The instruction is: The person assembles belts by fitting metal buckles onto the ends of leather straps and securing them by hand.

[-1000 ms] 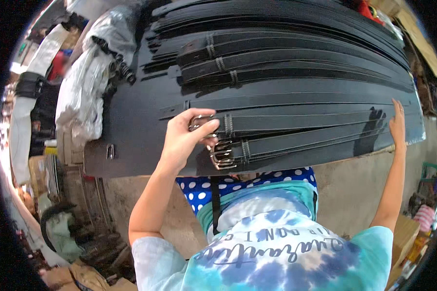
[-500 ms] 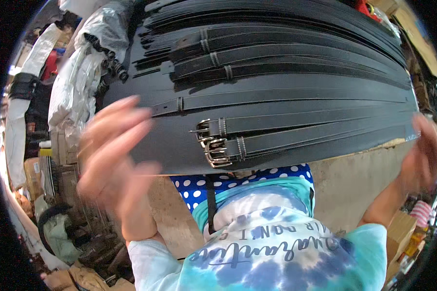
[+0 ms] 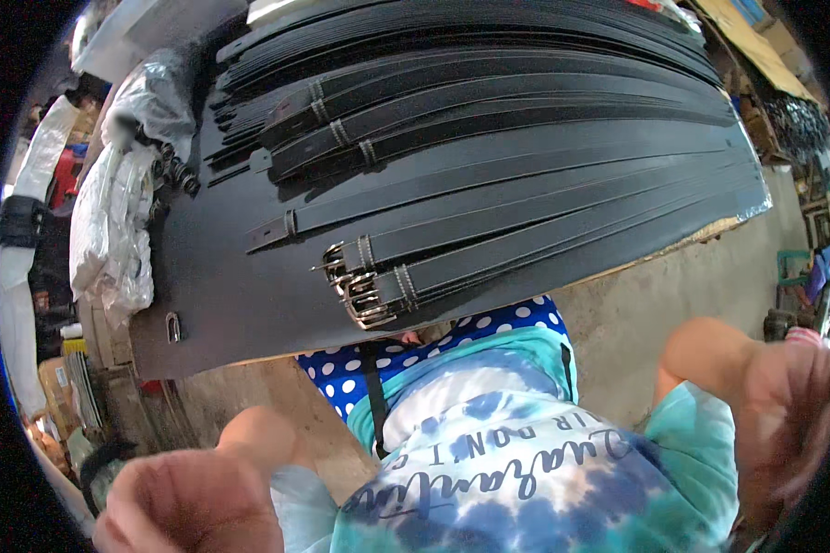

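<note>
My left hand (image 3: 189, 502) is raised close to the camera at the lower left, off the table. Its fingers are mostly hidden, and no object shows in it. At the right rim, my right hand (image 3: 793, 396) is raised too, with its fingers running out of the picture. Black belts with silver buckles (image 3: 364, 300) lie at the near edge of the black-topped table (image 3: 240, 323). Just beyond them is a black belt strap (image 3: 415, 189) with a keeper loop and no visible buckle. A loose metal buckle (image 3: 173, 327) rests near the table's left corner.
Several stitched black straps (image 3: 415, 111) and a thick stack of black strips (image 3: 489, 37) cover the far side. Clear plastic bags (image 3: 115, 230) and dark coiled pieces (image 3: 177, 170) sit along the left edge. Concrete floor (image 3: 609, 313) shows at the near right.
Both hands have drawn back from beside the table toward the camera, the left one down and the right one lower. The view has shifted, bringing the loose buckle into sight. The belts lie unchanged.
</note>
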The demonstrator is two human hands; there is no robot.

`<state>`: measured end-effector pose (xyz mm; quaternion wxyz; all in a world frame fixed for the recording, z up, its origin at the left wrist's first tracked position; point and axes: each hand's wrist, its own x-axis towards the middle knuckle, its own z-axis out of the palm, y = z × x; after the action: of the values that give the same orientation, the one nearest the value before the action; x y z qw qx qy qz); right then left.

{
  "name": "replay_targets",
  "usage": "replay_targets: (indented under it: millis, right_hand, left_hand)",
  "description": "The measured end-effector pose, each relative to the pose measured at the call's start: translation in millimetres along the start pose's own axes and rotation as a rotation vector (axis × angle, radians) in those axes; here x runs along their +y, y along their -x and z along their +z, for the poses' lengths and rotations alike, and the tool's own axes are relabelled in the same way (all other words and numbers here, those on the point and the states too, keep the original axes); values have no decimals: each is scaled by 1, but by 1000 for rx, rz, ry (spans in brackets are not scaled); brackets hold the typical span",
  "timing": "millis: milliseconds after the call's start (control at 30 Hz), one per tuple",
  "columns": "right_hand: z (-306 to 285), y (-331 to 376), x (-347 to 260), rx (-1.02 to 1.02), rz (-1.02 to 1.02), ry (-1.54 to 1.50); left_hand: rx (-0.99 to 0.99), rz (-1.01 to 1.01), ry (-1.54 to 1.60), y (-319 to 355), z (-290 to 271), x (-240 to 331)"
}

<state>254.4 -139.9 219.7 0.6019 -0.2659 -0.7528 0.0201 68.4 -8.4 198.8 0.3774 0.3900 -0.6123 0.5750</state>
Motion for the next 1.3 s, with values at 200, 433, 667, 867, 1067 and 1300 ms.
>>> replay_targets:
  millis: [200,433,667,867,1067,1300]
  right_hand:
    - [-37,60,24,154,32,229]
    - [-31,133,44,390,634,251]
    - [-32,198,45,714,905,34]
    - [-52,249,69,883,993,164]
    - [-48,272,90,989,958,223]
    - [-42,273,87,975,947,163]
  left_hand:
    - [-70,-782,-1070,48,-15,25]
    - [269,-1329,-1101,118,-18,-1]
    - [257,-1704,-784,107,-21,-29]
    - [-16,-1370,-489,21,2,-79]
    - [-458,-1120,159,-37,15,-131]
    - [-244,-982,218,-13,-19,-102]
